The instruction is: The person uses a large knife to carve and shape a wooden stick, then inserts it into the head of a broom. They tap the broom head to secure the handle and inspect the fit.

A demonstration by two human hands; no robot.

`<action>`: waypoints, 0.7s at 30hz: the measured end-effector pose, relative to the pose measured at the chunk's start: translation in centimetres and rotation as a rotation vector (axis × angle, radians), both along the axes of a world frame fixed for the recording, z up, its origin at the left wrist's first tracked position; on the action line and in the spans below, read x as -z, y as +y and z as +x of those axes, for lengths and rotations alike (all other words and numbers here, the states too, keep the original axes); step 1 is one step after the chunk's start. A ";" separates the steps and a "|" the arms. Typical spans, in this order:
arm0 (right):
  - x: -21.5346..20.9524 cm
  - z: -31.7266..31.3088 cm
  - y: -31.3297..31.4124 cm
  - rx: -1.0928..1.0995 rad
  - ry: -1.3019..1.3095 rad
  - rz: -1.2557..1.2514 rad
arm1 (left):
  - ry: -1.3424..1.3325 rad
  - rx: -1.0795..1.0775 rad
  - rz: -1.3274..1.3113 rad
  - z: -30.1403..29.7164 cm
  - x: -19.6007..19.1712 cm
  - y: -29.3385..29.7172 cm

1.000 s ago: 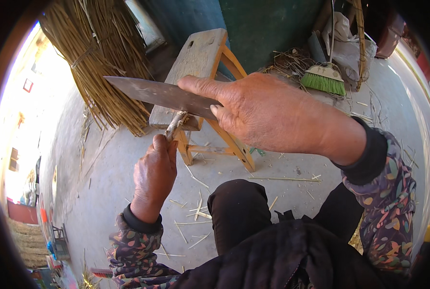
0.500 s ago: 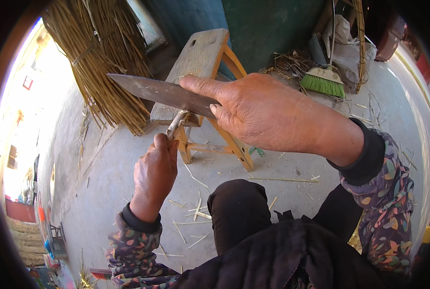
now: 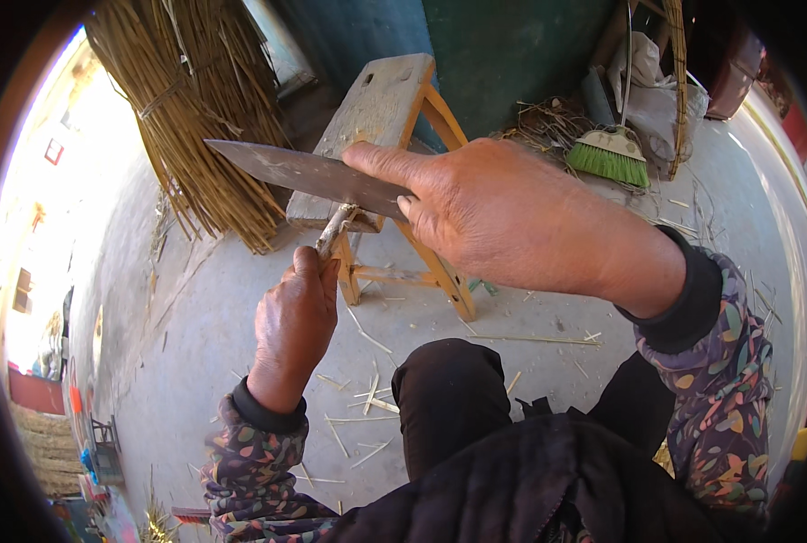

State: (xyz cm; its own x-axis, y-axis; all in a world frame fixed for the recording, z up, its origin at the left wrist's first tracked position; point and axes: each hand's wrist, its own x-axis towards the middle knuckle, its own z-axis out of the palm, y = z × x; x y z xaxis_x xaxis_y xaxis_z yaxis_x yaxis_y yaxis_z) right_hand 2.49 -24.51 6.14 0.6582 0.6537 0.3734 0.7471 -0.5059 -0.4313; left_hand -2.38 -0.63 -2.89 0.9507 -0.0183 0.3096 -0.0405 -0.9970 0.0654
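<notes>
Right hand (image 3: 521,213) closed over the back end of a long flat metal blade (image 3: 304,172), index finger stretched forward along its upper face, thumb tucked beneath. Handle hidden inside the grip. Blade held nearly level, tip pointing to the left, crossing in front of the stool. Extended finger judged to steady and press the blade.

Left hand (image 3: 295,317) wrapped in a fist round the lower end of a short pale stick (image 3: 334,231), thumb on top. Stick raised upright with a slight lean to the right, top end meeting the underside of the blade near the right hand. Arrangement consistent with cutting or shaving the stick's tip: one hand presenting the piece, the other bearing down with the edge. Exact contact point partly masked by the blade.

Worn wooden stool (image 3: 376,100) just beyond both hands, grey seat, orange-toned legs splayed. No tabletop in use; work held in the air above the knees.

Concrete floor (image 3: 195,362), pale and dusty, scattered with loose straw and thin slivers. Large tied bundle of dry reeds (image 3: 186,100) leaning at upper left. Green-bristled broom (image 3: 610,158) beside a tangle of straw at upper right, against a dark green wall (image 3: 512,45). Strong daylight from the left.
</notes>
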 end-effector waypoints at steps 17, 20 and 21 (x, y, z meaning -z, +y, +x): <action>-0.6 0.4 -0.4 0.003 0.033 0.034 | -0.017 -0.001 0.028 -0.2 0.2 0.2; -0.5 0.7 0.1 -0.060 -0.214 0.336 | -0.051 0.004 0.023 -0.4 0.5 0.4; -0.9 1.0 0.4 -0.089 -0.247 0.398 | -0.052 0.000 0.028 -0.4 0.5 0.4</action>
